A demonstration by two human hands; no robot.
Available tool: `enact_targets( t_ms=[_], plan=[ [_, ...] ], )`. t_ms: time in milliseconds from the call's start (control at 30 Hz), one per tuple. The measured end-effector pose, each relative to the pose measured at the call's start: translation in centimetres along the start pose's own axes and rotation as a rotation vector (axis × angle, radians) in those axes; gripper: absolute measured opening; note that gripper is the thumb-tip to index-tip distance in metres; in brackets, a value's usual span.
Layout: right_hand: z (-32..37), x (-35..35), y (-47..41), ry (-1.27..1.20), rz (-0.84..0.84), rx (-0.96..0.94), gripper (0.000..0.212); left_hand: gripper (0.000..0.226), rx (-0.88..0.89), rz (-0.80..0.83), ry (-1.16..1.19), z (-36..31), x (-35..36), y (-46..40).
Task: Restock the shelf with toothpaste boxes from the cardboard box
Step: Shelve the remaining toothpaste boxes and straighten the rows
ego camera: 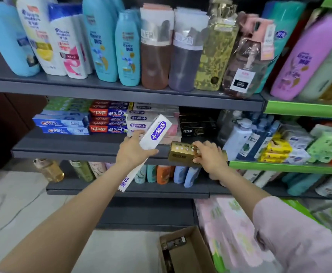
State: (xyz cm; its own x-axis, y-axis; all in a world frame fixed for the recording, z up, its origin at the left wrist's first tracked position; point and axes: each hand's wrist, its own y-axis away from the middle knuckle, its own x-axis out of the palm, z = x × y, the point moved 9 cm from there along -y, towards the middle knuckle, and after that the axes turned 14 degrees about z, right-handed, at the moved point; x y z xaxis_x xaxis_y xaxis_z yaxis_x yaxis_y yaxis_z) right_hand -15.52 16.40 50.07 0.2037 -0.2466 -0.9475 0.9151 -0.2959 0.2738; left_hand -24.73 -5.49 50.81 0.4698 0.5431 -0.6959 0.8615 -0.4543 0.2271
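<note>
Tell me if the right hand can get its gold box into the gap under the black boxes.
Probably yes. The right hand holds the gold box at the shelf edge, just below the black boxes; nothing blocks that gap.

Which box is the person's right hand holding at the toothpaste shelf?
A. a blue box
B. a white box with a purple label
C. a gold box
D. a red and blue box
C: the right hand grips a gold box at the shelf edge, while the white and purple box is in the left hand.
</note>
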Motion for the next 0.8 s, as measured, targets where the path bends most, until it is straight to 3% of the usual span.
enact_targets(
  t_ms=[267, 467, 567, 667, 800],
  plan=[
    [-2.8, -1.2, -6.5, 0.198, 0.078, -0.059, 0.057, 0.086, 0.008, -0.053, -0.370, -2.3, 1.0, -5.6],
    [-5.1, 0.0, -11.9, 0.202, 0.108, -0.033, 0.060, 0.085, 0.063, -0.115, -0.677, -3.6, 2.0, -8.9],
    [-5.7, 0.6, -13.5, 0.193, 0.077, 0.045, 0.057, 0.085, 0.084, -0.100, -0.739, -4.1, 2.3, -10.3],
    [-5.0, 3.3, -14.6, 0.122, 0.141, 0.007, 0.054, 0.088, 0.097, -0.093, -0.739, -4.7, 2.6, -11.6],
    [-4.5, 6.2, -14.1, 0.085, 0.165, 0.022, 0.065, 0.091, 0.105, -0.053, -0.741, -4.7, 3.4, -12.4]
  ],
)
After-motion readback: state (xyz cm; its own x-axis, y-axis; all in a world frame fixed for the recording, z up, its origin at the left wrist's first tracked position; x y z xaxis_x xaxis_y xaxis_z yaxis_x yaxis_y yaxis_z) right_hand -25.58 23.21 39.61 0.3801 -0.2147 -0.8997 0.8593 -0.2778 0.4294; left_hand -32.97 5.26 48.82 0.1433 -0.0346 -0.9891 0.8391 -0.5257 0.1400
